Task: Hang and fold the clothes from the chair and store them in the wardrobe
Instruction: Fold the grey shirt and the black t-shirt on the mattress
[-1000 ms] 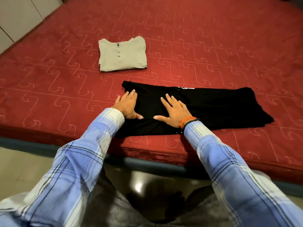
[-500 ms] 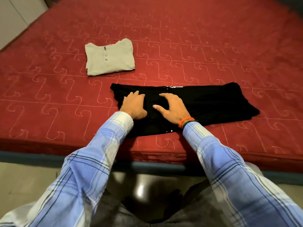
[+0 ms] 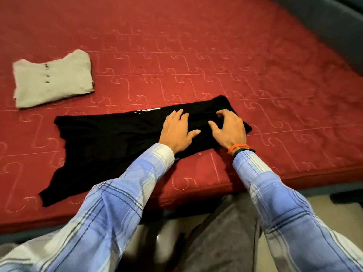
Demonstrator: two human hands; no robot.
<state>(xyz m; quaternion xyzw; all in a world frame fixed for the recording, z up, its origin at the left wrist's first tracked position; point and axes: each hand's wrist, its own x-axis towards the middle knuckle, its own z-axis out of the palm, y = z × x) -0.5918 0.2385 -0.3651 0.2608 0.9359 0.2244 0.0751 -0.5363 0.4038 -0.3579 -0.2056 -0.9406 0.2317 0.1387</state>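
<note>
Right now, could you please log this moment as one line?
left hand flat on black garment | right hand fingers curled on it | grey shirt folded

I see the long black folded garment lying on the red quilted mattress, near its front edge. My left hand and right hand rest side by side on its three o'clock end. The folded grey buttoned shirt lies apart at ten o'clock, farther back.
</note>
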